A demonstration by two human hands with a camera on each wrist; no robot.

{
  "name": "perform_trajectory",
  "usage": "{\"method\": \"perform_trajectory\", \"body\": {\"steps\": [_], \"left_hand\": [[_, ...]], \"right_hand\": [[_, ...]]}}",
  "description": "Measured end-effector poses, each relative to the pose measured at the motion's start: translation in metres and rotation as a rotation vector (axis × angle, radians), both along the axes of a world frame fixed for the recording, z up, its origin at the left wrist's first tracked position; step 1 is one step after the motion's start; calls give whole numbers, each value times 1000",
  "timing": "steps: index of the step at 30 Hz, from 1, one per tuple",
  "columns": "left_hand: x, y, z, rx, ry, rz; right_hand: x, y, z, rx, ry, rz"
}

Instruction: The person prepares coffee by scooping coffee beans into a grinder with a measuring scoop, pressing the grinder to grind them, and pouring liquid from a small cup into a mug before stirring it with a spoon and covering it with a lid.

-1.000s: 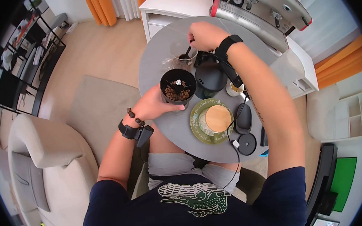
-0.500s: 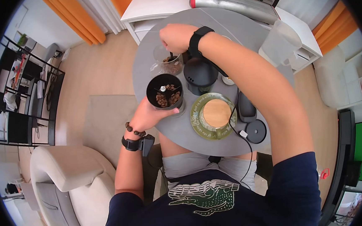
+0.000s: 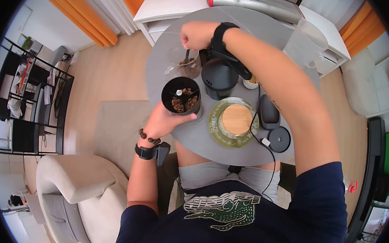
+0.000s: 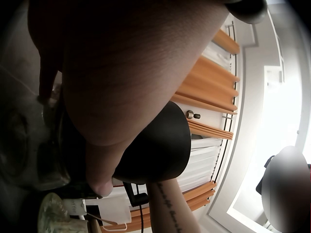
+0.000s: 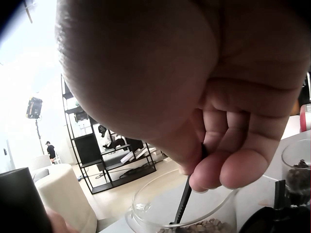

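My left hand grips a coffee grinder from its near side, thumb along the front. Brown coffee beans lie around the blade inside its black bowl. Beyond it, my right hand pinches the thin black handle of a spoon. The handle slants down into a clear glass jar holding more beans; the spoon's lower end is hidden. In the left wrist view, the black bowl rises behind my hand.
Right of the grinder stands a black lidded vessel. Nearer lie a green plate under a wooden-lidded jar, a dark oblong case, a black disc and a cable. A clear pitcher stands at right.
My right hand has shifted left over the glass jar, and the spoon handle now stands steeper. My left hand keeps its grip on the grinder. The head view has turned.
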State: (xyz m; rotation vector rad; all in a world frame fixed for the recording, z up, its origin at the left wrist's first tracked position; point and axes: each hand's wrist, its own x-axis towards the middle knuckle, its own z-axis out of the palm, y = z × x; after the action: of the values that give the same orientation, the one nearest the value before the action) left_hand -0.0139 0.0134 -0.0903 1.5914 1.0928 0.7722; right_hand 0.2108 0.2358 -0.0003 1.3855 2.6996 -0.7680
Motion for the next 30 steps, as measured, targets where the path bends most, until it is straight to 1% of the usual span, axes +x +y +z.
{"method": "perform_trajectory", "body": {"steps": [1, 4, 5, 7, 9, 11, 14, 16, 19, 21, 23, 25, 27, 30], "left_hand": [[0, 0, 1, 18, 16, -3], [0, 0, -1, 6, 21, 2], [0, 0, -2, 7, 22, 3], [1, 1, -4, 8, -49, 1], [1, 1, -4, 5, -32, -2], [-1, 2, -5, 4, -15, -5], [-2, 3, -8, 9, 20, -16], [0, 3, -6, 16, -38, -17], [1, 1, -4, -6, -47, -13], [0, 3, -4, -5, -30, -19], [0, 2, -4, -8, -12, -25], [1, 2, -4, -17, -74, -16], [1, 1, -4, -20, -81, -18], [0, 3, -6, -22, -79, -31]], "right_hand": [[3, 2, 0, 1, 3, 7], [12, 7, 3, -95, 63, -74], [16, 9, 4, -94, 64, -72], [25, 10, 7, -115, 70, -103], [34, 16, 3, -152, 95, -139], [47, 26, -6, -216, 224, -195], [54, 22, 0, -191, 234, -242], [59, 19, 5, -186, 241, -264], [64, 18, 7, -185, 221, -265], [66, 17, 6, -180, 299, -280], [68, 17, 5, -170, 308, -281], [68, 16, 6, -161, 317, -279], [70, 11, 10, -147, 331, -298], [73, 3, 17, -196, 341, -334]]}}
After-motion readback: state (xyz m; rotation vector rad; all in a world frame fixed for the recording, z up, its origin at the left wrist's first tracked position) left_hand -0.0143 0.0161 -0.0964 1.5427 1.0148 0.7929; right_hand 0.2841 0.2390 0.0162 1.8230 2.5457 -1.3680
